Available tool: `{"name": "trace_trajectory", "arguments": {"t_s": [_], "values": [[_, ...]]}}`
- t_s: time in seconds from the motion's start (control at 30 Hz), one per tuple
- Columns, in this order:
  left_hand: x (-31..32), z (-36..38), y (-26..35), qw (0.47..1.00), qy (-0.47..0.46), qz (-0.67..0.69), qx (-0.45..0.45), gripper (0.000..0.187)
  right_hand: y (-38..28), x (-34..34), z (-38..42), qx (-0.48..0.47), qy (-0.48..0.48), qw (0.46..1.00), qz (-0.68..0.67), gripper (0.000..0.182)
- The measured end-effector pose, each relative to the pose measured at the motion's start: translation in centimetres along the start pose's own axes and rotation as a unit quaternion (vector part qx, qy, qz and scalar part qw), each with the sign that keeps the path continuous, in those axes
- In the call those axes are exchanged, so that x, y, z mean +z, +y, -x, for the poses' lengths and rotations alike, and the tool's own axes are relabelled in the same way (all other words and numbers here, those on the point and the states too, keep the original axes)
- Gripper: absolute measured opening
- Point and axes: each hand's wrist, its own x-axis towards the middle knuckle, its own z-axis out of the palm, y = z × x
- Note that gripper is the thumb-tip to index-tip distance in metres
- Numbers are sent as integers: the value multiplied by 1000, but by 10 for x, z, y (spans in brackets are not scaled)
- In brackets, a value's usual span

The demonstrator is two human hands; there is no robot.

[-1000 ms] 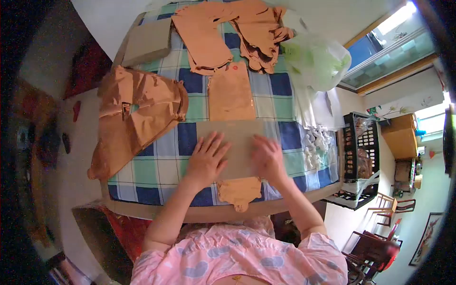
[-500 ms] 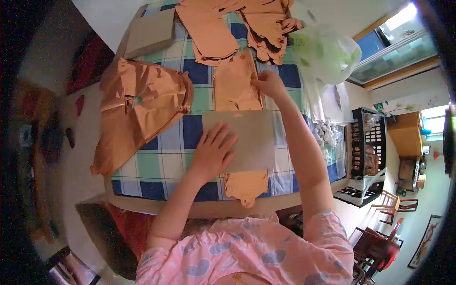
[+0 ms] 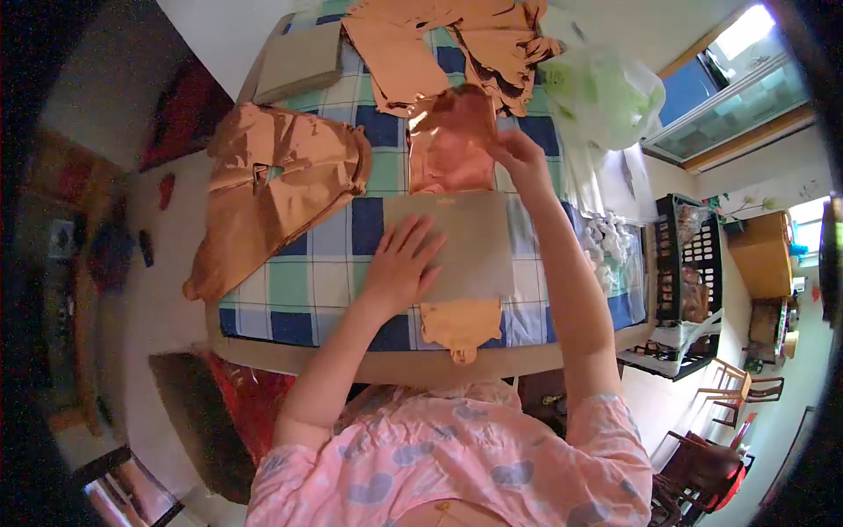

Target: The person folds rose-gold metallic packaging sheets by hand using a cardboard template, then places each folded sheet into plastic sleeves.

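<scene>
My left hand (image 3: 406, 263) lies flat with spread fingers on a grey-beige board (image 3: 470, 250). Under the board runs a copper-coloured foil sheet (image 3: 452, 158); its upper part is raised and shiny beyond the board's far edge, and its scalloped end (image 3: 461, 325) shows at the near edge. My right hand (image 3: 520, 160) pinches the right edge of the foil's upper part. A larger creased foil piece (image 3: 290, 189) with a small hole lies to the left. More foil pieces (image 3: 395, 57) are spread at the far side.
A checked cloth (image 3: 285, 285) covers the table. A stack of grey boards (image 3: 300, 60) sits at the far left. Clear and green plastic bags (image 3: 610, 97) lie at the right, near white crumpled pieces (image 3: 608, 241). Beyond the table's right edge stands a black crate (image 3: 689, 263).
The upper part of the foil has lifted and bent toward me, in my right hand's pinch. My left hand stays on the board. The whole view has shifted slightly.
</scene>
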Motion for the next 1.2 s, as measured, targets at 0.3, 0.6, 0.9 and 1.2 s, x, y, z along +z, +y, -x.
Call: {"name": "trace_trajectory", "arguments": {"t_s": [0.3,0.6,0.9,1.2], "values": [[-1,-1,0,996,-27,-81,-14,46,13,-40,111,-92,-79,981,152,21],[-4,-1,3,999,-8,-34,-13,45,-2,57,72,-216,-121,811,530,41],[-8,-4,-18,994,107,13,-2,36,1,43,88,-293,-174,772,536,46],[10,-59,7,989,127,20,-72,42,17,43,85,-273,-152,798,515,42]]}}
